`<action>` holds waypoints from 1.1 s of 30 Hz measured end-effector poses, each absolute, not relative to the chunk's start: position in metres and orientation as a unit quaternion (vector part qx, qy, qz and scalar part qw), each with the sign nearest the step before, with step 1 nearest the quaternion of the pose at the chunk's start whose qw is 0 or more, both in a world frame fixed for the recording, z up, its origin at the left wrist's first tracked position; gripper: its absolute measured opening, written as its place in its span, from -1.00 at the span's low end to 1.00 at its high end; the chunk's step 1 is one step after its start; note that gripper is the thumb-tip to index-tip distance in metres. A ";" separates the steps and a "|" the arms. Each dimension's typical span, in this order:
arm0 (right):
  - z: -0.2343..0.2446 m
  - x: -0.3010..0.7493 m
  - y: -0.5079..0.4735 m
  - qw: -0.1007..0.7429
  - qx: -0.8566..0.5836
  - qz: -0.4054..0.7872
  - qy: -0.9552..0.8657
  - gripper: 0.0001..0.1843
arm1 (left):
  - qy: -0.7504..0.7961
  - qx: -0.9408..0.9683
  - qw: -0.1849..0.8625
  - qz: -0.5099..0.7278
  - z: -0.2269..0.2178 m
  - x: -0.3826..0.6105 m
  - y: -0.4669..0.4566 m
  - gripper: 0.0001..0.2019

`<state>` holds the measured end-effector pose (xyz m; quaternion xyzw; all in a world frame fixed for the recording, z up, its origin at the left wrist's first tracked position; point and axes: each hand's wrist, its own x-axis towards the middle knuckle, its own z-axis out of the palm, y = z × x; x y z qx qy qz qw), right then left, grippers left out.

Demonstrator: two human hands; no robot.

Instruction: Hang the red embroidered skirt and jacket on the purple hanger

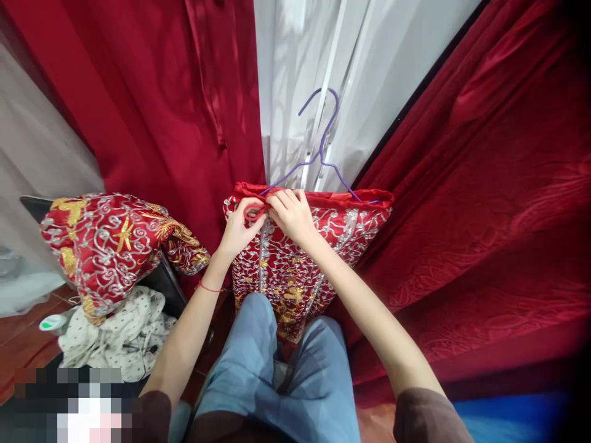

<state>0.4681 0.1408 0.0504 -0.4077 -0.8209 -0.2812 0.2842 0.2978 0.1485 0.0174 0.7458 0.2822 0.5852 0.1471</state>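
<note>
A red embroidered skirt with silver and gold patterns hangs in front of me, its plain red waistband uppermost. Inside the waistband sits a purple wire hanger, its hook bare above. My left hand is closed at the left part of the waistband, with a looped red cord between thumb and fingers. Right beside it, my right hand grips the band's top edge with bent fingers. Its fingertips meet the cord near the left hand; exactly what they pinch is partly hidden.
To the left, a matching embroidered red garment lies over a dark chair. Below it are a dotted cream cloth and a white container. Red curtains flank a white curtain behind the hanger.
</note>
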 end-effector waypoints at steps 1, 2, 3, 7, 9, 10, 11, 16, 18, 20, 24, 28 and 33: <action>0.050 0.468 0.140 0.285 -0.407 -0.281 -0.821 -0.70 | 0.291 0.741 0.147 0.587 0.016 0.299 0.150 -0.81; 0.049 0.468 0.139 0.285 -0.406 -0.281 -0.822 -0.70 | 0.297 0.735 0.149 0.590 0.014 0.299 0.151 -0.84; 0.049 0.469 0.139 0.283 -0.404 -0.283 -0.822 -0.70 | 0.303 0.729 0.151 0.595 0.011 0.300 0.151 -0.85; 0.046 0.470 0.141 0.276 -0.397 -0.303 -0.822 -0.72 | 0.321 0.703 0.181 0.608 -0.003 0.293 0.151 -0.83; 0.045 0.470 0.144 0.277 -0.397 -0.320 -0.814 -0.72 | 0.332 0.690 0.203 0.610 -0.010 0.285 0.149 -0.84; 0.044 0.470 0.144 0.280 -0.398 -0.327 -0.810 -0.71 | 0.337 0.688 0.212 0.607 -0.013 0.280 0.148 -0.84; 0.044 0.470 0.144 0.284 -0.397 -0.332 -0.807 -0.71 | 0.340 0.690 0.218 0.600 -0.014 0.276 0.146 -0.84; 0.044 0.480 0.126 0.334 -0.368 -0.309 -0.811 -0.73 | 0.338 0.738 0.192 0.551 -0.006 0.266 0.137 -0.67; 0.039 0.488 0.116 0.394 -0.380 -0.273 -0.791 -0.70 | 0.339 0.730 0.186 0.563 -0.001 0.269 0.135 -0.64; 0.030 0.493 0.110 0.454 -0.408 -0.226 -0.759 -0.77 | 0.338 0.713 0.203 0.580 0.003 0.273 0.134 -0.65; 0.014 0.492 0.110 0.486 -0.441 -0.101 -0.748 -0.78 | 0.315 0.665 0.282 0.615 0.003 0.282 0.135 -0.76; 0.019 0.491 0.117 0.486 -0.438 -0.052 -0.755 -0.76 | 0.299 0.609 0.344 0.650 0.003 0.280 0.141 -0.75; 0.036 0.511 0.122 0.478 -0.436 -0.047 -0.761 -0.73 | 0.316 0.606 0.341 0.646 0.013 0.268 0.150 -0.68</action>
